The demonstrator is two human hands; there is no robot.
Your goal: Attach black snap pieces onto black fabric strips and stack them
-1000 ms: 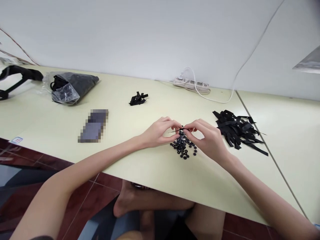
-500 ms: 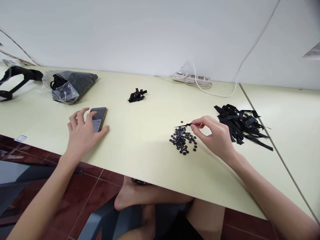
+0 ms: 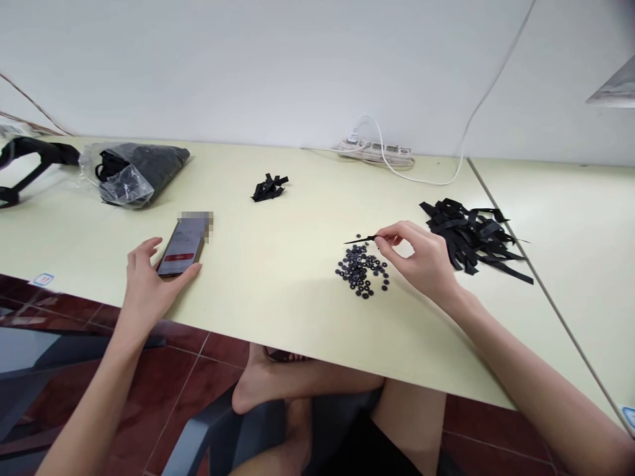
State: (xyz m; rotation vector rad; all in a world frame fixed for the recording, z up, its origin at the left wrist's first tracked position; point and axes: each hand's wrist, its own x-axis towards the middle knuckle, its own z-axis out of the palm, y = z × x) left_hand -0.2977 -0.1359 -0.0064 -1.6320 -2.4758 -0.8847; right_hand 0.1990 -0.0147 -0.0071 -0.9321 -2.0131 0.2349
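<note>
One clear plastic bag (image 3: 131, 192) lies on its side on the pale table (image 3: 262, 264), at the far left near the wall. Contents: dark material filling the length of the bag, with black pieces (image 3: 112, 165) showing at the crumpled left end; their exact kind cannot be made out through the plastic.

Right hand (image 3: 421, 261): thumb and forefinger pinched together on one end of a thin black strip (image 3: 360, 240). The strip is held roughly level, its free tip pointing left, above the far side of a pile of small dark discs (image 3: 357, 268). The discs lie directly on the table, several with pale centres, a few scattered at the pile's edges.

Left hand (image 3: 149, 284): spread around the near end of a phone (image 3: 178, 248), thumb at its right edge and fingers by its left. Whether it grips the phone cannot be told. The phone lies on the table with its screen lit, a red bar showing; its far end is pixelated.

A large heap of black strips (image 3: 466, 235) is loose on the table beyond and to the right of the right hand, reaching toward the table seam. A small cluster of black strips (image 3: 269, 189) lies well apart, between the bag and the discs.

By the wall, a white power strip (image 3: 380, 151) has one plug (image 3: 352, 137) seated at its left end. A white cable (image 3: 431, 183) loops across the table and up the wall.
</note>
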